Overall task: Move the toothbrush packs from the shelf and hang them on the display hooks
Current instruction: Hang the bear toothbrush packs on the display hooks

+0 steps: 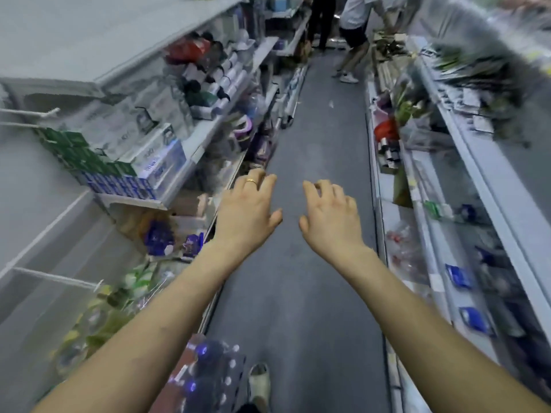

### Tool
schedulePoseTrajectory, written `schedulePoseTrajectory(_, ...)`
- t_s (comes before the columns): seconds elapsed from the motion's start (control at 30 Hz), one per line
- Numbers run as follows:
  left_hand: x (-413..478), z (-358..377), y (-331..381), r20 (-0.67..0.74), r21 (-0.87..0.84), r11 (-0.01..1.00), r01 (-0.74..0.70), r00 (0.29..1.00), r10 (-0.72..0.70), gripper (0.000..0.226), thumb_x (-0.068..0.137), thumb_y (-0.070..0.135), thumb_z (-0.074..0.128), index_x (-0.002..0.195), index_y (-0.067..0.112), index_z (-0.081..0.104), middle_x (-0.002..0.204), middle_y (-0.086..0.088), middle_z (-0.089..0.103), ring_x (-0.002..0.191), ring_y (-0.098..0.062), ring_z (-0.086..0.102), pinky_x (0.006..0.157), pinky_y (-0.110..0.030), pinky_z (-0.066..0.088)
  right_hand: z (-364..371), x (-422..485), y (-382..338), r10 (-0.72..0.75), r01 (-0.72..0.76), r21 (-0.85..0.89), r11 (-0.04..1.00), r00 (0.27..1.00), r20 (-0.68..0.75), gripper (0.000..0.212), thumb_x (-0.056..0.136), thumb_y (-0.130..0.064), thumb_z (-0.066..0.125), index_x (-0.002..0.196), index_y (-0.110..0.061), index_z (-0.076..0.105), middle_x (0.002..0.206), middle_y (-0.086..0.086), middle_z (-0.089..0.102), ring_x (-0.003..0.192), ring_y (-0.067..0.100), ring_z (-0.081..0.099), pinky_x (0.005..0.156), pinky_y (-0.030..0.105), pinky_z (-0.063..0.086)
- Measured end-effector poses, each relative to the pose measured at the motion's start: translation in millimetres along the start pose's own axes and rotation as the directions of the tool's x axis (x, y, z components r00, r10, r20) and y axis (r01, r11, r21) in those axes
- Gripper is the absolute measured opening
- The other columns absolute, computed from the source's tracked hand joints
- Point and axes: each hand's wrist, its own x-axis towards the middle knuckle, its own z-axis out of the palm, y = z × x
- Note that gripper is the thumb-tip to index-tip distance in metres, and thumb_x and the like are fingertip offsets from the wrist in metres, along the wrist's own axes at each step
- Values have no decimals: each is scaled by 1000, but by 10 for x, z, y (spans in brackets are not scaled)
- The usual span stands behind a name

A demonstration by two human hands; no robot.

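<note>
Gold ring (251, 182) on one finger of the left hand (247, 210), which reaches forward, palm down, above the grey aisle floor (313, 129). The right hand (331, 216) reaches beside it, not touching. Each grip is apart: fingers spread, loosely bent, holding nothing. Left of the floor stand white metal shelves (89, 40) crowded with boxes, and thin white display hooks (59, 276) jut from a bare panel. Near the lowest hook lie blurred green and clear packs (119, 296); whether these are the toothbrush packs cannot be told. At the floor's far end stand two people (351, 34).
</note>
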Motion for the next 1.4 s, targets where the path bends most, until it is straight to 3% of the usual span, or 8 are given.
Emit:
schedulePoseTrajectory(0.17, 1096, 689, -3, 25, -74, 991, -114, 993, 116, 66, 81, 41, 75, 138, 13, 54, 144, -11, 52, 121, -38, 56, 90, -50, 54, 361, 780, 500, 106, -104, -50, 993, 993, 46, 65, 92, -34, 66, 151, -16, 45, 143, 10, 52, 128, 34, 52, 97, 47, 45)
schedulePoseTrajectory(0.63, 4385, 1754, -293, 36, -133, 957, -256, 964, 263, 62, 85, 40, 72, 139, 15, 53, 147, -10, 51, 123, -37, 55, 83, -47, 52, 703, 3860, 1482, 234, -229, -149, 962, 972, 11, 55, 95, -34, 61, 145, -17, 45, 138, 9, 53, 127, 33, 53, 95, 47, 47)
schedulePoseTrajectory(1.13, 7759, 3196, -753, 91, -74, 988, -135, 986, 142, 59, 87, 41, 71, 137, 16, 54, 150, -9, 49, 123, -35, 55, 82, -47, 50, 1728, 7468, 2852, 155, -147, -92, 985, 984, 84, 59, 95, -35, 63, 148, -16, 46, 139, 10, 53, 125, 35, 54, 96, 48, 46)
schedulePoseTrajectory(1.4, 9820, 4071, -1299, 113, -42, 985, -170, 978, 174, 62, 87, 43, 69, 140, 17, 51, 151, -8, 47, 125, -35, 54, 84, -48, 50, 2416, 9505, 3361, 166, -160, -70, 985, 981, 100, 56, 95, -33, 61, 147, -17, 45, 140, 8, 51, 126, 34, 52, 95, 47, 45)
